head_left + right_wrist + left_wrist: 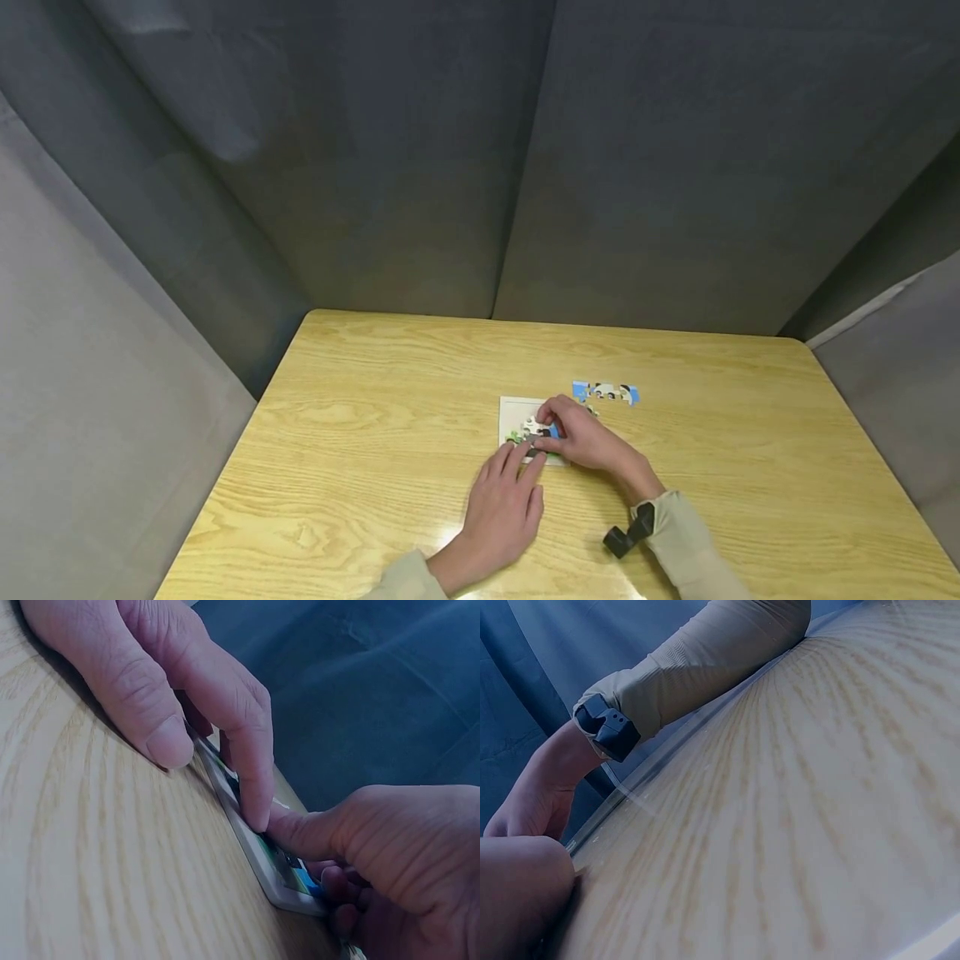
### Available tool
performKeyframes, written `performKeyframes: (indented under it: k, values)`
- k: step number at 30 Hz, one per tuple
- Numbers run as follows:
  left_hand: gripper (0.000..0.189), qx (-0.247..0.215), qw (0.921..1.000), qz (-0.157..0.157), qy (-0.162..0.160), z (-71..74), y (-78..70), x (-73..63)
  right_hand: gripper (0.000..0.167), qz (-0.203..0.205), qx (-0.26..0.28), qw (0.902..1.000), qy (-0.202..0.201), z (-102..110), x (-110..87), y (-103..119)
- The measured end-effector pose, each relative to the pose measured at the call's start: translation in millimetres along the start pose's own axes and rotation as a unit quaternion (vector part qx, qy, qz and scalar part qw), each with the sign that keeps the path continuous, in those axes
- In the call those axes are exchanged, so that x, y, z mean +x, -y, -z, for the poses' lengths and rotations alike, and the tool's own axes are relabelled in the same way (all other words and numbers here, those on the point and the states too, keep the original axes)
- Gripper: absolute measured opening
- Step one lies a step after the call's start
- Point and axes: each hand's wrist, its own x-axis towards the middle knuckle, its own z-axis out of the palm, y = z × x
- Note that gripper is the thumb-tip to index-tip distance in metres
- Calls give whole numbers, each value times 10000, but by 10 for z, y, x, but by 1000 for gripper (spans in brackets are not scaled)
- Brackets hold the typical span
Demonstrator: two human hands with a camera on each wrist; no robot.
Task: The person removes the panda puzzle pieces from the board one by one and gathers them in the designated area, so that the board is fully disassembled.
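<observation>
A square puzzle tray [507,408] with a pale border lies on the table, partly filled with white, grey, green and blue jigsaw pieces. My left hand [504,507] rests its outstretched fingers on the tray's near edge and lower pieces; its thumb is on the tabletop side. From the right, my right hand [588,437] reaches over the tray with thumb and fingers bent around a jigsaw piece [554,431] with blue on it. The right wrist view has the right thumb [307,832] close beside a left finger. The right hand covers much of that piece.
Joined blue-and-white jigsaw pieces [606,392] lie beyond the tray to the right, with another small piece [592,410] near the right hand. The wooden table [360,417] is bordered by grey curtains [405,167]. A black wrist mount [630,532] sits on the right sleeve.
</observation>
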Motion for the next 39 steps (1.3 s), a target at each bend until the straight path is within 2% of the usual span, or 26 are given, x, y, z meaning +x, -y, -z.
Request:
performKeyframes:
  k: [14, 22, 31, 35, 39]
  values:
    - [45, 8, 9999, 80, 72, -2, 8, -2, 26, 111, 122, 9998, 71, 35, 8, -84]
    - [44, 50, 9999, 86, 55, 1, 12, -8, 24, 657, 15, 9973, -325, -4, 37, -117]
    - [42, -6, 10000, 19, -54, 3, 4, 9, 24, 993, -203, 9923, -716, -12, 40, -165]
    - [44, -24, 10000, 42, -6, 5, -2, 13, 23, 1003, -203, 9912, -842, 54, 14, -196]
    - [45, -75, 9999, 82, 24, 5, 3, 0, 24, 848, -222, 9923, -876, 136, -37, -219]
